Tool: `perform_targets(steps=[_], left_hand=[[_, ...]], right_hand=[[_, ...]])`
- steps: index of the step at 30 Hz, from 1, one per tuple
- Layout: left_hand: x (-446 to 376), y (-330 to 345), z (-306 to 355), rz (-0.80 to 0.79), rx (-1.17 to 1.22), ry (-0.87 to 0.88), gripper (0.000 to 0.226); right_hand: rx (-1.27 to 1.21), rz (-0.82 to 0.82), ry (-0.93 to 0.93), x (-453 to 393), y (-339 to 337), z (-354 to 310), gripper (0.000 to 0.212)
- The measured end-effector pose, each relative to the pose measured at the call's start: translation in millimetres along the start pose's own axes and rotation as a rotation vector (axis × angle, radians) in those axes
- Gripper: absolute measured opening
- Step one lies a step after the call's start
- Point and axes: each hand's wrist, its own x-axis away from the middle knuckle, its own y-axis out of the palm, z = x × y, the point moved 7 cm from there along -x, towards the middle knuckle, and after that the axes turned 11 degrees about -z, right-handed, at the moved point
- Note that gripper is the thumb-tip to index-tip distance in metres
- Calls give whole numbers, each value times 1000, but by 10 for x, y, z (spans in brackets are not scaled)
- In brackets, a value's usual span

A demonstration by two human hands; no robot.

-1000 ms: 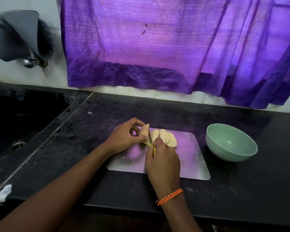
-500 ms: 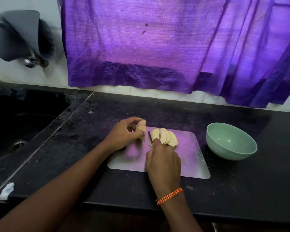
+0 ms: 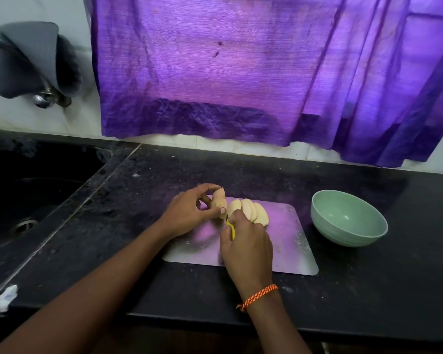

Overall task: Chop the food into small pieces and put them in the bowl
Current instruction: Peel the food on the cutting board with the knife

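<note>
A pale peeled potato piece [image 3: 219, 200] stands at the far left of a metal cutting board [image 3: 289, 241], pinched between the thumb and fingers of my left hand [image 3: 189, 210]. Several cut slices [image 3: 251, 212] lean in a row just right of it. My right hand [image 3: 246, 246] grips a yellow-handled knife [image 3: 231, 227] between the piece and the slices; its blade is mostly hidden. An empty green bowl [image 3: 348, 218] sits right of the board.
The board lies on a black stone counter [image 3: 143, 200]. A dark sink [image 3: 23, 200] is at the left, a tap under a grey cloth [image 3: 28, 60] above it. A purple curtain [image 3: 241, 72] hangs behind. A white scrap [image 3: 4, 298] lies at the counter's front left.
My left hand drew the potato piece slightly left, away from the slices, and now holds it close to them again. The knife hand shifted a little forward by the slices.
</note>
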Motion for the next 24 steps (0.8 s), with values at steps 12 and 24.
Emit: perform_targets(steps=[12,24], left_hand=[[-28,5,-25,-10,6,11,62],[-44,8,-90,-19,94,6,50]], right_hand=[[95,218,-29,31,-99,-87,11],[173,207,-72,45,-26,-113,24]])
